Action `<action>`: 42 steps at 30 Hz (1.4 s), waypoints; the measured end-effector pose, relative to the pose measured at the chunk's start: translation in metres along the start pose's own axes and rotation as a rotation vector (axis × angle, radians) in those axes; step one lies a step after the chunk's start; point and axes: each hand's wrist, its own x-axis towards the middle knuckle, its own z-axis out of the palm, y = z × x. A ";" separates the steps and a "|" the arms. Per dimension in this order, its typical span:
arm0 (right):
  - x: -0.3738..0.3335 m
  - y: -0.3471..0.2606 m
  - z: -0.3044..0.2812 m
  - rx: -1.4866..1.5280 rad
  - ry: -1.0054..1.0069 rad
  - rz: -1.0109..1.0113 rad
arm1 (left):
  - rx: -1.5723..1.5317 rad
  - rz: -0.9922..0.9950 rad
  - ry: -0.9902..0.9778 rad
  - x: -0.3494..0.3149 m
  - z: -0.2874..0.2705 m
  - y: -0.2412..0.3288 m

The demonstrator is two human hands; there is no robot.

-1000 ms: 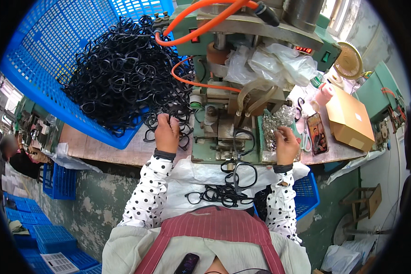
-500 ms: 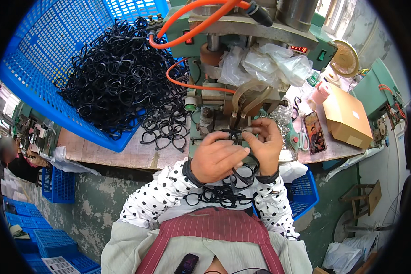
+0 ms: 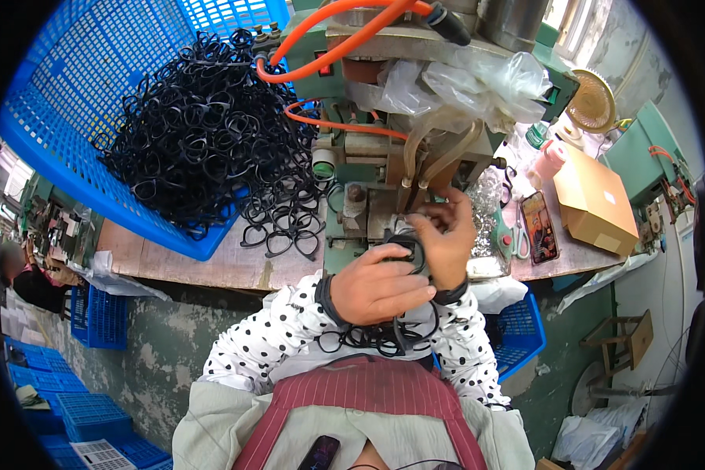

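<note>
My left hand (image 3: 380, 286) is closed on a black eyeglass frame (image 3: 418, 252), held just in front of the machine's metal fixture (image 3: 380, 215). Beside it, my right hand (image 3: 450, 244) has thumb and fingers pinched together close to the fixture, below two clear tubes (image 3: 445, 160). Whatever lies between its fingertips is too small to make out. More black eyeglass frames (image 3: 384, 338) rest in my lap under my hands.
A tilted blue crate (image 3: 125, 184) spills a heap of black eyeglass frames (image 3: 211, 125) on the left. Right of the machine are metal bits (image 3: 484, 227), scissors (image 3: 518, 239), a phone (image 3: 539, 227) and a cardboard box (image 3: 595, 196). A blue basket (image 3: 521, 337) stands below the table.
My left hand has drawn slightly down with the eyeglass frame, away from the fixture. My right hand has shifted a little up and left. The machine's head with the plastic bag has risen.
</note>
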 end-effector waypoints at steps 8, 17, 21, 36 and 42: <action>0.024 0.106 -0.133 -0.857 0.123 -0.003 | -0.075 0.032 -0.062 -0.007 0.017 -0.024; 0.002 0.106 -0.119 -1.034 0.085 -0.119 | -0.077 0.009 -0.067 -0.009 0.017 -0.020; 0.013 0.119 -0.125 -0.741 0.146 -0.077 | 0.096 0.023 -0.076 -0.003 -0.003 -0.016; 0.006 0.106 -0.115 -0.709 0.270 -0.071 | 0.808 -0.709 -0.332 -0.124 0.018 -0.139; 0.001 0.100 -0.114 -0.716 0.242 -0.078 | 0.793 -0.581 0.136 -0.090 -0.029 -0.094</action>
